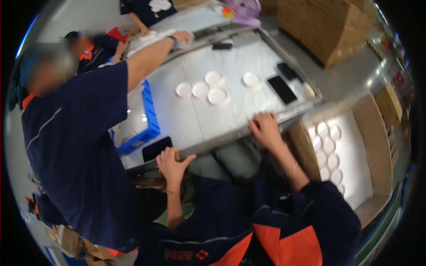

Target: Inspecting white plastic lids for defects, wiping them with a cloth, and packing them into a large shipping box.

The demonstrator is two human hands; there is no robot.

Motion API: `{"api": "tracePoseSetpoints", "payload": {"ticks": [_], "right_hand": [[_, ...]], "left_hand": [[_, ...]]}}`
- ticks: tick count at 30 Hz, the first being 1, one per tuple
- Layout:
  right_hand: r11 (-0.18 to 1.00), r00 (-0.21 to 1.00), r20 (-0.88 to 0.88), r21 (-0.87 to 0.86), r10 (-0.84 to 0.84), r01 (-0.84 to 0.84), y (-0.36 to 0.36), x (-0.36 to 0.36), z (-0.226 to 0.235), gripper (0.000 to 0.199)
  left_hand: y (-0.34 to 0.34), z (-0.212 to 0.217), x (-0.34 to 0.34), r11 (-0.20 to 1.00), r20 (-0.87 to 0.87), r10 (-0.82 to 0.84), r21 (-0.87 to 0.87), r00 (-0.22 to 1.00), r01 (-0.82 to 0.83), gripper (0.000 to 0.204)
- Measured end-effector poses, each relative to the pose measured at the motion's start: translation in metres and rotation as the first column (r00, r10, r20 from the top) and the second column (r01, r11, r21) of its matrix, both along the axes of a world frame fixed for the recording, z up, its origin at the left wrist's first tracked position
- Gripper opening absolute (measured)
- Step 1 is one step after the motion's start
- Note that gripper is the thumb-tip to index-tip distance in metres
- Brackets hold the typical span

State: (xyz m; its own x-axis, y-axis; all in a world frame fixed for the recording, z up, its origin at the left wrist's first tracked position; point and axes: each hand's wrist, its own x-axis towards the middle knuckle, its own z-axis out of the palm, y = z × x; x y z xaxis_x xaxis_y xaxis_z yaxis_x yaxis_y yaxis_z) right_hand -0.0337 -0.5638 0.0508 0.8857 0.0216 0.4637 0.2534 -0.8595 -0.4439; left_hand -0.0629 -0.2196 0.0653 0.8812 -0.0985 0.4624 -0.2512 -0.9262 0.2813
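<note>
Right now both hands rest on the near metal edge of the white-topped desk (186,119), probably bracing the person as they lean over it. The left hand (172,163) sits palm down, fingers loosely curled and clamped on nothing, touching the near end of a flat black rectangular device (156,148). The right hand (265,127) lies flat with fingers spread apart, empty, wrist bent back from the raised forearm. Several round white flat discs (208,90) lie grouped mid-desk, well apart from both hands. More such discs fill an open cardboard box (377,133) at right. A co-worker's arm (151,55) stretches across beside a blue plastic crate (148,117).
</note>
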Motion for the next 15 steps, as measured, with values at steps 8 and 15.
{"api": "tracePoseSetpoints", "payload": {"ticks": [8, 15], "right_hand": [[0.917, 0.784, -0.502, 0.047, 0.365, -0.397, -0.095, 0.057, 0.011, 0.039], [0.977, 0.806, -0.552, 0.122, 0.211, -0.172, -0.125, 0.058, 0.009, 0.022]], "left_hand": [[0.008, -0.022, -0.002, 0.993, 0.120, -0.073, 0.096, 0.990, 0.062, 0.045], [0.015, -0.037, 0.003, 0.997, -0.003, -0.009, -0.072, 1.000, 0.009, 0.050]]}}
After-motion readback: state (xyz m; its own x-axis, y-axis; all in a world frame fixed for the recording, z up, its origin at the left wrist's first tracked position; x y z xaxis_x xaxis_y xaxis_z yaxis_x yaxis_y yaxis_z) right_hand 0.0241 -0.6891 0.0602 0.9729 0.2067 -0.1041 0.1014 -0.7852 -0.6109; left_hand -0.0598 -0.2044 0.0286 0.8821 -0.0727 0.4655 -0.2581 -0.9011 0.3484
